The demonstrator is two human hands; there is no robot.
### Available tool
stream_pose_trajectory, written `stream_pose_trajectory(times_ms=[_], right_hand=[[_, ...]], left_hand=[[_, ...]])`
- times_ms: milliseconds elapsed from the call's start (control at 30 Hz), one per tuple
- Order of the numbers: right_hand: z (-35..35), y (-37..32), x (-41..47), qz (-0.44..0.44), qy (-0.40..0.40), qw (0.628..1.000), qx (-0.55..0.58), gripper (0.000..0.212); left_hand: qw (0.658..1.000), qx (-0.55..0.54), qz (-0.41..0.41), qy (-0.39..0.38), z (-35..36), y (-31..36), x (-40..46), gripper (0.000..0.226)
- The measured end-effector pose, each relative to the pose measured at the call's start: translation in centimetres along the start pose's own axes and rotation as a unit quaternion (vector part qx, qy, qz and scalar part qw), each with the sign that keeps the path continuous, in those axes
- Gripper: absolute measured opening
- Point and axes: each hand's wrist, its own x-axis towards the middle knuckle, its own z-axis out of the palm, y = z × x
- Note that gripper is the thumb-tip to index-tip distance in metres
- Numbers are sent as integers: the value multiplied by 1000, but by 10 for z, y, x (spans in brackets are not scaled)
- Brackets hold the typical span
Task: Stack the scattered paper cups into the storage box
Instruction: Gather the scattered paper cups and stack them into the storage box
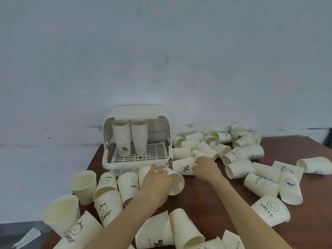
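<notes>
Left hand (pixel 156 184) grips a tipped cup (pixel 175 180), right hand (pixel 204 165) pinches the % cup (pixel 183 168) just before the box (pixel 136 141) near the counter's (pixel 206 200) back edge; best nest them rim-to-base, squarely, without crushing.

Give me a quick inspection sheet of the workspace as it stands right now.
Surface: brown wooden table, against a pale wall.
Job's things: storage box open, two cup stacks standing on its rack; many loose paper cups lying around it.
Clutter: white paper scrap on the floor, left.
Grippers: left hand grips a lying cup; right hand pinches the % cup.
Cables: nothing seen.
Surroundings: bare wall, grey floor.
</notes>
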Motion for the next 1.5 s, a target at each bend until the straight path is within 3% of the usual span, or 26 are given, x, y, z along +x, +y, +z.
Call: stream_pose_trajectory(times_ms=[233, 333, 433, 667, 800, 933, 1067, 1500], right_hand=[[6, -12, 5, 27, -38, 999, 18, 18], [5, -16, 3, 49, -38, 996, 65, 2], [7, -13, 4, 41, -28, 993, 108, 15], [-9, -25, -10, -47, 104, 993, 14, 15], [-22, -41, -14, -88, 168, 981, -43, 20], [-21, -69, -17, -140, 212, 966, -47, 19], [-7, -104, -14, -206, 228, 950, -50, 19], [69, -152, 15, -277, 152, 929, -194, 20]], left_hand=[[997, -63, -13, 47, -16, -6, -5, 31], [993, -93, -23, 70, -21, -9, -12, 18], [983, -148, -43, 104, -23, -15, -16, 16], [932, -271, -117, 209, -36, -46, -20, 25], [915, -251, -195, 248, -39, -89, -18, 25], [937, -161, -254, 179, -23, -129, -12, 22], [940, -135, -292, 112, 13, -149, -4, 20], [943, -106, -309, 58, 69, -153, 7, 24]])
